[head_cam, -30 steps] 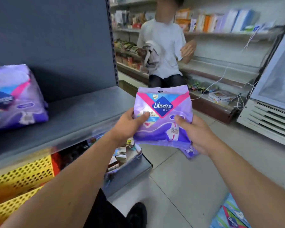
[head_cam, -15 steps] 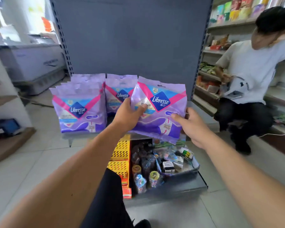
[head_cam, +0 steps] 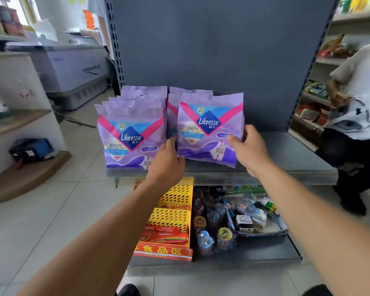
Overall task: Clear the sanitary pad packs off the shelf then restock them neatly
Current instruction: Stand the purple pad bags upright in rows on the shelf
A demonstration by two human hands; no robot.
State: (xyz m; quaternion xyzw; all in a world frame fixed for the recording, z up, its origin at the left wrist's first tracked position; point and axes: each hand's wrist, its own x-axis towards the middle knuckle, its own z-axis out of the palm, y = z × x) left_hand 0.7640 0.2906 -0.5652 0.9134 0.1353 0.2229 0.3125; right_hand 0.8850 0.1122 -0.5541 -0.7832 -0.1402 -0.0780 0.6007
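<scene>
Both hands hold one purple pad pack (head_cam: 209, 129) upright on the grey shelf (head_cam: 291, 154): the left hand (head_cam: 167, 161) curls its fingers round the pack's left edge, and the right hand (head_cam: 249, 149) pinches its lower right corner. It stands at the front of the right row, just beside the left row of packs (head_cam: 131, 133); exact counts cannot be told. Bare shelf lies open to the right.

Both hands hold a purple Libresse pack (head_cam: 209, 129) upright on the grey shelf (head_cam: 286, 159): the left hand (head_cam: 167, 161) at its nine o'clock edge, the right hand (head_cam: 247, 149) at four o'clock. A row of matching packs (head_cam: 131, 133) stands just beside it at nine o'clock.
</scene>
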